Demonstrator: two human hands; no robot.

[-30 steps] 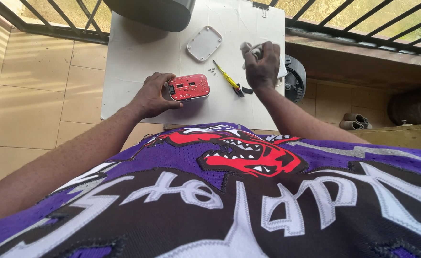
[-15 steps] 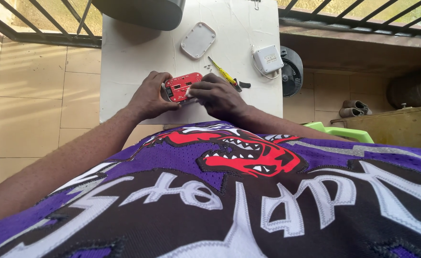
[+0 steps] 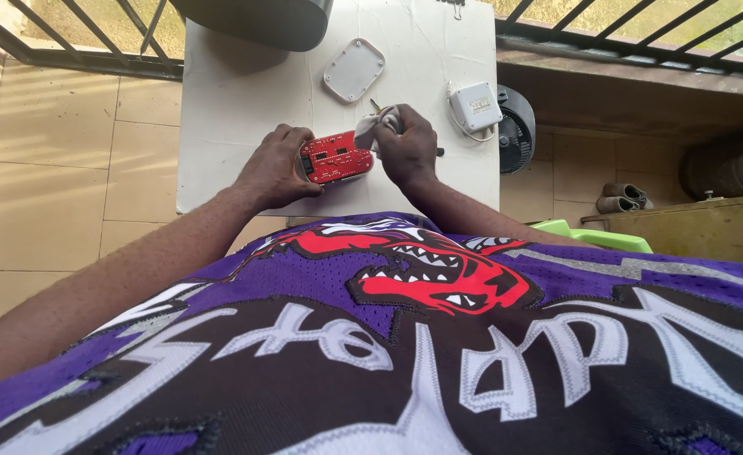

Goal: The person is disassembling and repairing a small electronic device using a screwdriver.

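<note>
My left hand (image 3: 274,166) grips the left end of a small device with a red circuit board (image 3: 335,157) showing, held just above the near edge of a white table (image 3: 245,101). At the board's right end, my right hand (image 3: 407,150) is closed on a small white cloth or tissue (image 3: 368,128). A yellow-handled screwdriver lies under my right hand; only its tip (image 3: 375,105) and dark end show. The device's white rounded cover (image 3: 354,69) lies further back on the table.
A white box-shaped adapter with a cord (image 3: 475,107) sits at the table's right edge, a dark round fan (image 3: 516,129) beside it. A grey pot (image 3: 262,18) stands at the table's far end. Black railing (image 3: 641,38) runs behind; tiled floor (image 3: 68,126) is to the left.
My right hand left the adapter at the table's right, came to the red board, and now holds a white cloth at its right end. My left hand stayed on the board.
</note>
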